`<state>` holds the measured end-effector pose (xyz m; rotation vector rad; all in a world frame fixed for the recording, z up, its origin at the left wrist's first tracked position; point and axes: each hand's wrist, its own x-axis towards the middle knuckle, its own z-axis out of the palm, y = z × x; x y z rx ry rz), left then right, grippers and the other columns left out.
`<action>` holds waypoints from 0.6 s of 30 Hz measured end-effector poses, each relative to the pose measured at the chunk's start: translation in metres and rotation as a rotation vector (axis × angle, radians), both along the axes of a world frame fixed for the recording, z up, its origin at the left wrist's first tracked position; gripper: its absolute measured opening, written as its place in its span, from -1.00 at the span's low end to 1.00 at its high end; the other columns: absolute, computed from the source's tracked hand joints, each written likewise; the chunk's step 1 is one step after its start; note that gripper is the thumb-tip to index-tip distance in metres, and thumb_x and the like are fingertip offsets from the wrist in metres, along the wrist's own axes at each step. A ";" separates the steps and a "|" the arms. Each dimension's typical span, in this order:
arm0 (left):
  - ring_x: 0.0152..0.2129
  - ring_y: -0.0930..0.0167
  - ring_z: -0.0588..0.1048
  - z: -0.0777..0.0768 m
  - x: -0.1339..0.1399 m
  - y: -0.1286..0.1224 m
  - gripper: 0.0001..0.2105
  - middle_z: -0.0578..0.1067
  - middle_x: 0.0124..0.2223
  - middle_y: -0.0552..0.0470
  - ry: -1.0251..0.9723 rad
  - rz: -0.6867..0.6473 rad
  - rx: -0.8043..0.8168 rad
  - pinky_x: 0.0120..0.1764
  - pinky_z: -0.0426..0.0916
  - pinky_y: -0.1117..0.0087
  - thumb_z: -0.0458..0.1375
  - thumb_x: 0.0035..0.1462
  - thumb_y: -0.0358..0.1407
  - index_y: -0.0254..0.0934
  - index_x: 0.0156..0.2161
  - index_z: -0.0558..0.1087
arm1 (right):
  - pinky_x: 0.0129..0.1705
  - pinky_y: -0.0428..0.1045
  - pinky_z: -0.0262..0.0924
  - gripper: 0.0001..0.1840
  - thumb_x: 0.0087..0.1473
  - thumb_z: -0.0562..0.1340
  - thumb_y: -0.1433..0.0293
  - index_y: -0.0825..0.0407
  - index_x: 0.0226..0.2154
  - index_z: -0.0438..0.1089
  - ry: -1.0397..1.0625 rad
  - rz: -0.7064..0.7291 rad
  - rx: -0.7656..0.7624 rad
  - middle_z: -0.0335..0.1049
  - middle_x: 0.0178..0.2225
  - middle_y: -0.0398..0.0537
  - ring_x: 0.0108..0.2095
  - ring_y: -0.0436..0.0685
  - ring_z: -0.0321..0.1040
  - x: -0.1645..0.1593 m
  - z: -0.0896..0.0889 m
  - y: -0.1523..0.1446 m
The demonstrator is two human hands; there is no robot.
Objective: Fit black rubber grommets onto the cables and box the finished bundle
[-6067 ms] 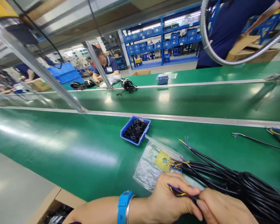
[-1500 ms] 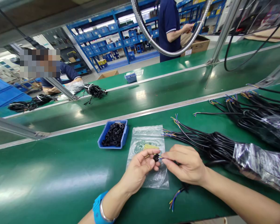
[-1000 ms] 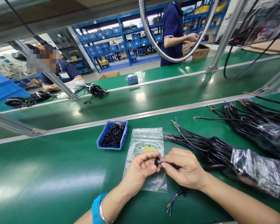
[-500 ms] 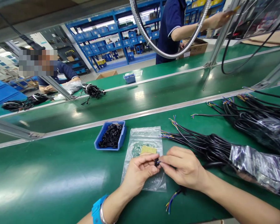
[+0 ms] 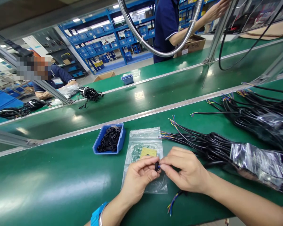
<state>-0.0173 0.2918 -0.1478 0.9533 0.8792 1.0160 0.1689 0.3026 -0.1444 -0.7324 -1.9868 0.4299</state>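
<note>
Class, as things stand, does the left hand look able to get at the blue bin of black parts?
Probably yes: the open-topped blue bin sits near the left hand, with nothing tall between them. However, that hand holds a small black part, so its fingers are occupied.

the bench (image 5: 52, 191) is green, the bin (image 5: 121, 142) blue, its pieces (image 5: 109, 139) black. the cables (image 5: 213, 142) are black with yellow and blue wire ends (image 5: 168, 136) (the small part (image 5: 157, 166) is black too). the pad (image 5: 148, 152) is yellow, the wristband (image 5: 97, 215) bright blue.
</note>
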 end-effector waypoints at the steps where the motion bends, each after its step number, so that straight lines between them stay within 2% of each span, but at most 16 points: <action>1: -0.47 0.49 0.50 0.000 0.000 0.000 -0.71 0.51 -0.32 0.01 -0.009 -0.009 -0.010 -0.36 0.45 0.53 0.40 -0.18 -0.34 -0.21 -0.24 0.61 | -0.41 -0.04 0.12 -0.88 0.12 0.14 0.51 0.08 -0.33 0.40 0.005 0.001 -0.018 0.36 -0.51 -0.11 -0.50 0.02 0.21 0.000 0.000 0.000; 7: -0.46 0.46 0.54 0.000 -0.002 -0.002 -0.69 0.56 -0.34 -0.01 -0.058 -0.035 -0.066 -0.36 0.46 0.52 0.42 -0.20 -0.32 -0.23 -0.24 0.60 | -0.45 -0.05 0.07 -0.89 0.14 0.12 0.48 0.08 -0.36 0.36 -0.014 -0.047 0.014 0.25 -0.56 -0.15 -0.53 0.01 0.15 -0.002 -0.003 0.001; 11: -0.43 0.47 0.53 -0.001 0.000 -0.004 -0.69 0.56 -0.33 0.01 -0.042 -0.020 -0.108 -0.33 0.46 0.53 0.43 -0.23 -0.34 -0.24 -0.26 0.60 | -0.46 -0.04 0.06 -0.84 0.16 0.09 0.47 0.08 -0.40 0.35 -0.084 -0.088 0.103 0.27 -0.55 -0.11 -0.53 0.02 0.13 -0.004 -0.004 0.000; 13: -0.41 0.50 0.52 -0.003 0.001 -0.004 -0.70 0.56 -0.33 0.03 -0.024 0.007 -0.104 -0.30 0.44 0.55 0.43 -0.23 -0.36 -0.25 -0.27 0.60 | -0.46 -0.03 0.07 -0.83 0.16 0.07 0.49 0.08 -0.40 0.34 -0.125 -0.062 0.130 0.29 -0.55 -0.09 -0.52 0.03 0.14 -0.004 -0.003 -0.001; 15: -0.41 0.51 0.52 -0.005 0.002 -0.003 -0.69 0.56 -0.33 0.03 -0.031 0.025 -0.094 -0.28 0.43 0.56 0.42 -0.22 -0.37 -0.27 -0.25 0.58 | -0.42 -0.01 0.13 -0.86 0.16 0.08 0.47 0.10 -0.29 0.35 -0.158 -0.014 0.115 0.34 -0.49 -0.06 -0.49 0.05 0.19 -0.001 -0.002 -0.002; 18: -0.42 0.49 0.54 -0.005 0.003 -0.001 -0.61 0.56 -0.30 0.02 -0.072 0.057 -0.099 -0.30 0.44 0.54 0.42 -0.20 -0.40 -0.26 -0.17 0.52 | -0.29 0.06 0.26 -0.68 0.12 0.11 0.42 0.16 -0.05 0.25 -0.240 -0.026 0.018 0.40 -0.32 0.05 -0.35 0.13 0.31 0.011 -0.003 -0.003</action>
